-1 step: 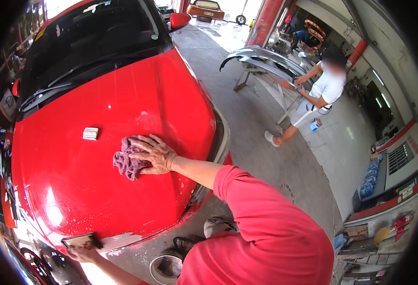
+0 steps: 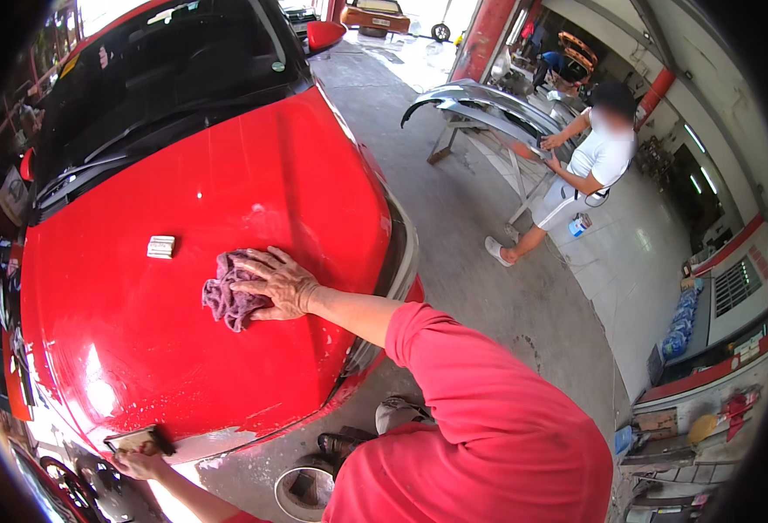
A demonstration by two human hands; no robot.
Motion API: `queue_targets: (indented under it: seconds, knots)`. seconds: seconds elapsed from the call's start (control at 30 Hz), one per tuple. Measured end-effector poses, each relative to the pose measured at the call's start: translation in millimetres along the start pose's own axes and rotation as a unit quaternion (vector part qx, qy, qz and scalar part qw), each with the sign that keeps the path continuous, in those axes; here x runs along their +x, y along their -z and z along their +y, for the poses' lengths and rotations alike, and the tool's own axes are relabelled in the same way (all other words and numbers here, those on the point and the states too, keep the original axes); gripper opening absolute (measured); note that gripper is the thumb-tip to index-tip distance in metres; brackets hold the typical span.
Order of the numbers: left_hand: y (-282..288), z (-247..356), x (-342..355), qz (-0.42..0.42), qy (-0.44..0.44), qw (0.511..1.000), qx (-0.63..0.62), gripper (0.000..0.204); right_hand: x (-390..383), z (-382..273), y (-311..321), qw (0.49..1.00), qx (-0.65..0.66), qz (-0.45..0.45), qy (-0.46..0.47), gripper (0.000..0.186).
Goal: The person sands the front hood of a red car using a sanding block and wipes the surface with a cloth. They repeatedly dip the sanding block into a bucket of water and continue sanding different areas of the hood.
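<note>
A red car hood [image 2: 139, 322] spreads out before me, wet with drops near its front edge. My right hand [image 2: 281, 284] rests on a bunched purple cloth [image 2: 229, 296], its fingers over the folds and pressing it to the hood. At the hood's front left edge, my left hand [image 2: 144, 464] grips a flat, brownish sanding block [image 2: 144, 439], laid against a dull grey patch [image 2: 214, 443]. The block's underside is hidden. A small silver-white ribbed block [image 2: 161, 247] lies by itself on the hood, beyond the cloth.
Beside my feet stands a round white bucket [image 2: 303, 492] with something dark in it. To the right, a person in white [image 2: 595, 166] works at a grey bumper [image 2: 480, 100] on a stand. A small can [image 2: 580, 225] sits on the floor near them.
My left hand and the sanding block have shifted slightly left along the hood's front edge. The right hand stays on the purple cloth. The whole view has moved a little.
</note>
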State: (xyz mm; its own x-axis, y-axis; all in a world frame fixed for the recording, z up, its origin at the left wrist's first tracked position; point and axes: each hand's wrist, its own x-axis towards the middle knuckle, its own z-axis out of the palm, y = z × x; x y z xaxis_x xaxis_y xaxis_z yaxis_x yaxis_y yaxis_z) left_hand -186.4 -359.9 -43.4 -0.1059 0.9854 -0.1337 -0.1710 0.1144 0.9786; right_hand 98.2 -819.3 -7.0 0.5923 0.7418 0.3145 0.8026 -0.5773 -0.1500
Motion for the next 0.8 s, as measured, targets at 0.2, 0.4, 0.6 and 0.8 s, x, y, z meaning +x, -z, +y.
queue_targets:
  seconds: [0.2,0.4,0.6,0.8]
  knots:
    - [17.1,-51.8,-102.8,-0.046,-0.068,0.997,-0.017,0.047,8.6,4.8,-7.1,0.998,0.062,0.011,0.011,0.078]
    - [14.7,-65.6,-206.4,-0.113,-0.016,0.989,-0.089,0.044,1.0,13.2,-13.6,0.996,0.081,0.032,0.011,0.077]
    - [-11.3,-19.4,-37.1,0.047,-0.022,0.998,0.021,0.035,13.3,-0.2,-15.4,0.987,0.129,0.080,0.046,0.079]
    - [22.1,-89.8,-346.5,-0.067,-0.026,0.997,-0.017,0.048,10.2,11.1,-11.0,0.973,0.112,0.187,0.074,0.069]
